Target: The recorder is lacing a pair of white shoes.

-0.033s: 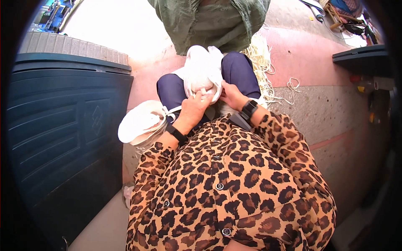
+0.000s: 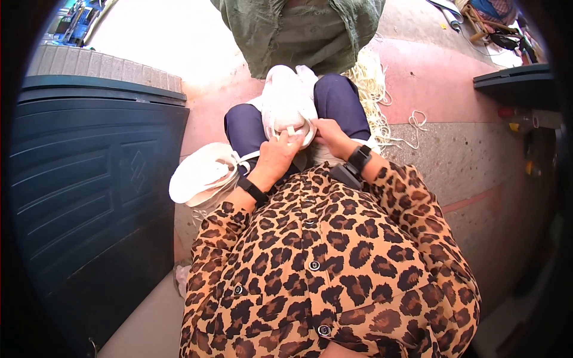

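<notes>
A white cloth piece (image 2: 287, 98) lies bunched across my lap between my knees; its exact kind I cannot make out. At its near edge, my left hand (image 2: 280, 152) is closed, with fingertips pinching a pale strip (image 2: 290, 129) by the cloth's opening. My right hand (image 2: 332, 135) is closed on the right edge of the same cloth, thumb and forefinger pressed together there. Beside my left knee hangs a second white cloth piece (image 2: 200, 178), with a thin white cord (image 2: 246, 159) running from it toward my left wrist.
A big green cloth sack (image 2: 304, 42) stands just past my knees. Loose cream cords (image 2: 373, 95) pile on the floor to the right of it. A dark blue panelled door (image 2: 95, 173) is close on my left. Another dark edge (image 2: 513, 77) juts in at the right.
My right thumb and forefinger have shifted slightly at the edge of the white cloth. My left hand stays in nearly the same place.
</notes>
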Demonstrator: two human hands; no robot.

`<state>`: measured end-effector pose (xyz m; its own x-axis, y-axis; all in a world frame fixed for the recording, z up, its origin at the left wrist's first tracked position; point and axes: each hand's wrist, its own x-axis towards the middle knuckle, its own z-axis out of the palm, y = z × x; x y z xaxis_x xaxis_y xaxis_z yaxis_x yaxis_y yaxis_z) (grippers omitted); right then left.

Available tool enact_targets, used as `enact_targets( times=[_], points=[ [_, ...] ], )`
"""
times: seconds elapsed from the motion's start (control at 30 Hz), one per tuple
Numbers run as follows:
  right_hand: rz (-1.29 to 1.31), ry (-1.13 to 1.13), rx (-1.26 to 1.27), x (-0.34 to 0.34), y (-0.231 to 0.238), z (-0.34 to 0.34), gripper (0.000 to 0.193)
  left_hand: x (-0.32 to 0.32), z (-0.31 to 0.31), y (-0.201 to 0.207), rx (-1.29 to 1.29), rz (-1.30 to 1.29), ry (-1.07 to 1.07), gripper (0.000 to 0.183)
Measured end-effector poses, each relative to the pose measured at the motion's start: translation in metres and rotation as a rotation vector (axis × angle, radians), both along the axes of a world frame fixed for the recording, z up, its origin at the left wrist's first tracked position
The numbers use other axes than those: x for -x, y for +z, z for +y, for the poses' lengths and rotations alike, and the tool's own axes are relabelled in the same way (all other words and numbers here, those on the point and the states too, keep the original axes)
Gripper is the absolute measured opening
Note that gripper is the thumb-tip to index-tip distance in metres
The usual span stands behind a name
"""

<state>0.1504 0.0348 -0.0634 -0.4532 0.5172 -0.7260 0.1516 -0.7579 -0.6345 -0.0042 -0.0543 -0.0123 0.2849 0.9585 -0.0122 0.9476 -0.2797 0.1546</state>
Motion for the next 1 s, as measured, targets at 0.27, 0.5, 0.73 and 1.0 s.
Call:
enact_targets(
  times=[0.27, 0.5, 0.73, 1.0],
  points=[
    [-0.557, 0.437, -1.147, 0.009, 0.049, 0.016, 0.031, 0.000, 0.005, 0.008, -0.001, -0.304, 0.185, 0.038],
    [-0.567, 0.443, -1.260, 0.011, 0.040, 0.004, 0.017, 0.017, 0.037, 0.008, 0.340, -0.255, 0.629, 0.030],
    [-0.448, 0.370, -1.338, -0.007, 0.035, -0.008, 0.016, -0.001, 0.022, 0.014, 0.328, -0.313, 0.552, 0.021],
    [-0.388, 0.383, -1.397, -0.054, 0.059, 0.014, 0.008, -0.006, 0.021, 0.032, 0.172, 0.069, 0.345, 0.024]
  ],
)
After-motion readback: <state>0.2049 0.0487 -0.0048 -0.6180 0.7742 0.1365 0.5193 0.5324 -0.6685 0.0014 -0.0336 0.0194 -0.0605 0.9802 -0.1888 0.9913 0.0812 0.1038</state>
